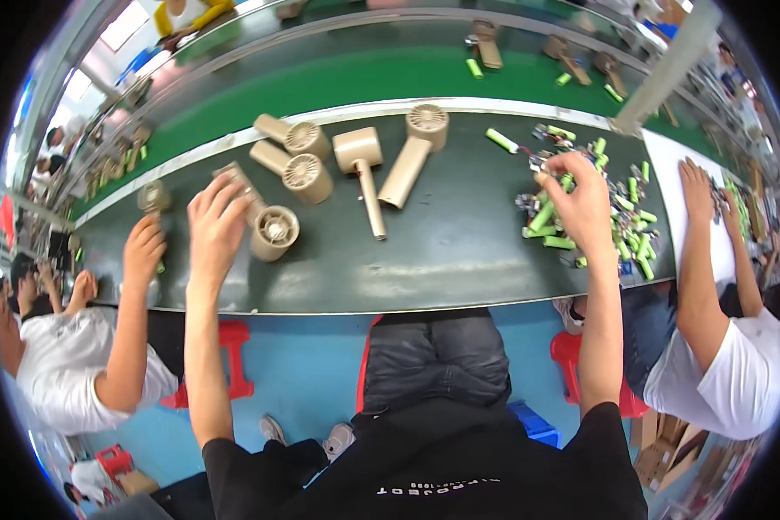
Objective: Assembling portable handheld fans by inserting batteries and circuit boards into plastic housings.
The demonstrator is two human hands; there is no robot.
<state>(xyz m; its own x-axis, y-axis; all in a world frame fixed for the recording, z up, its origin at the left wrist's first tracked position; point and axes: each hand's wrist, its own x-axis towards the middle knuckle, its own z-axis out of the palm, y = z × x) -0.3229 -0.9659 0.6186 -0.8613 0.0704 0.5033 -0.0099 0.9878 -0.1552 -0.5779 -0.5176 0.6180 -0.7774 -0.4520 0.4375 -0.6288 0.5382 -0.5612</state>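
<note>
My left hand (215, 224) is closed at the handle of a beige handheld fan housing (276, 232), its round head lying toward me on the dark green bench. Over a pile of green battery cells (637, 234) with wires and small circuit boards, my right hand (582, 201) has thumb and forefinger drawn together. What they pinch is too small to make out. One green cell (501, 140) with a thin wire lies just left of that hand. Between my hands rest several more beige fan housings, among them one lying on its side (358, 152) and one with its grille up (426, 127).
A green conveyor belt (364, 82) with fan parts and cells runs beyond the bench. Co-workers sit close on both sides, with a hand (145, 251) at left and a hand (696, 186) at right. A grey metal post (672, 69) rises at far right.
</note>
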